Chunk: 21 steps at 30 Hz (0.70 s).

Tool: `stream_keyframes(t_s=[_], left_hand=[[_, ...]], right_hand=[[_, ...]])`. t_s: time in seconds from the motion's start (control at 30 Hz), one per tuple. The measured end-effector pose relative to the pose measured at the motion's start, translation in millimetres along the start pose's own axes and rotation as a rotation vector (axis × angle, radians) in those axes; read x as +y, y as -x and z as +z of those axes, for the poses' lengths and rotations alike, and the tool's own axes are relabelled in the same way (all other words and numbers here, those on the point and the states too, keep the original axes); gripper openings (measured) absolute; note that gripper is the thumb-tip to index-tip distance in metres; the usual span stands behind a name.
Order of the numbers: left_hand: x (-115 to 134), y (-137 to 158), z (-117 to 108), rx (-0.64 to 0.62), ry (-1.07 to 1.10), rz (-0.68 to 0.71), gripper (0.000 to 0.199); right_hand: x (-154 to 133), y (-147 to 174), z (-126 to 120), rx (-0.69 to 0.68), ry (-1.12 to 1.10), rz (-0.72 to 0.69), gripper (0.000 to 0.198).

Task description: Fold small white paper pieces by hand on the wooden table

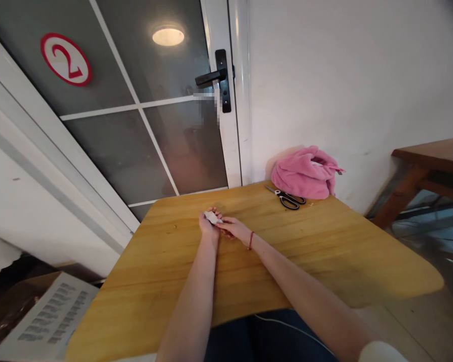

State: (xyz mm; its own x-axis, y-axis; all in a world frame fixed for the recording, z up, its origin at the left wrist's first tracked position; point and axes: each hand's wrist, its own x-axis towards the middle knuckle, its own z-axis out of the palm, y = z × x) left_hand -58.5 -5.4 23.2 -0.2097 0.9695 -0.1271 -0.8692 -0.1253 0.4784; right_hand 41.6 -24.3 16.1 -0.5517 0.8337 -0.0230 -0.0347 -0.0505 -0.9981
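Observation:
A small white crumpled piece, like paper or tissue [213, 217], lies in my left hand [208, 229]. That hand is turned palm up with the fingers curled about the piece. From the right, my right hand [237, 229] reaches across, its thumb and fingers closed on the piece's near edge. A thin red string bracelet [251, 240] circles the right wrist. Both hands are just above the wooden table [166, 281], near its far side. The piece is too small to make out in detail, and some fingertips are hidden.
Scissors with black handles [289, 199] lie at the table's far right, beside a pink plush bag [305, 173] against the wall. Behind the table stands a glass door with a black handle [222, 80]. A printed box [49, 322] is at the lower left; another table [434, 156] is on the right.

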Motion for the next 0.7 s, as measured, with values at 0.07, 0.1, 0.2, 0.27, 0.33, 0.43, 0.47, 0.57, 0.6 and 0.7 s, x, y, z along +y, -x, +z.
stream_keyframes(t_s=[0.07, 0.1, 0.2, 0.27, 0.33, 0.43, 0.47, 0.57, 0.6, 0.7], left_hand=[[0.8, -1.0, -0.3, 0.006, 0.000, -0.005, 0.032], [0.9, -1.5, -0.6, 0.008, 0.001, -0.009, 0.031], [0.6, -2.9, -0.8, 0.022, 0.017, -0.013, 0.032], [0.3, -3.3, -0.4, 0.042, 0.036, -0.022, 0.032], [0.0, -3.4, 0.3, 0.066, 0.050, -0.035, 0.032], [-0.5, -3.5, 0.7, 0.069, 0.052, -0.043, 0.031], [-0.7, -3.6, 0.6, 0.063, 0.049, -0.044, 0.031], [-0.5, -3.9, 0.3, 0.049, 0.015, -0.038, 0.027], [-0.2, -3.9, 0.3, 0.053, 0.001, -0.028, 0.024], [0.6, -3.9, 0.5, 0.061, -0.021, 0.004, 0.016]], right_hand=[[-2.6, 3.0, -1.1, -0.016, -0.013, -0.003, 0.030], [-3.6, 4.1, -1.6, -0.024, -0.021, -0.001, 0.031], [-5.0, 5.7, -3.0, -0.058, -0.058, 0.008, 0.033], [-4.5, 5.5, -3.8, -0.074, -0.081, 0.000, 0.032], [-3.5, 4.9, -4.3, -0.074, -0.088, -0.016, 0.032], [-2.4, 3.7, -4.6, -0.063, -0.074, -0.026, 0.032], [-2.3, 3.4, -4.7, -0.059, -0.067, -0.024, 0.033], [-3.1, 2.9, -5.2, -0.052, -0.055, -0.009, 0.034], [-3.4, 2.9, -5.6, -0.057, -0.061, -0.008, 0.035], [-3.6, 3.0, -7.6, -0.109, -0.089, -0.014, 0.034]])
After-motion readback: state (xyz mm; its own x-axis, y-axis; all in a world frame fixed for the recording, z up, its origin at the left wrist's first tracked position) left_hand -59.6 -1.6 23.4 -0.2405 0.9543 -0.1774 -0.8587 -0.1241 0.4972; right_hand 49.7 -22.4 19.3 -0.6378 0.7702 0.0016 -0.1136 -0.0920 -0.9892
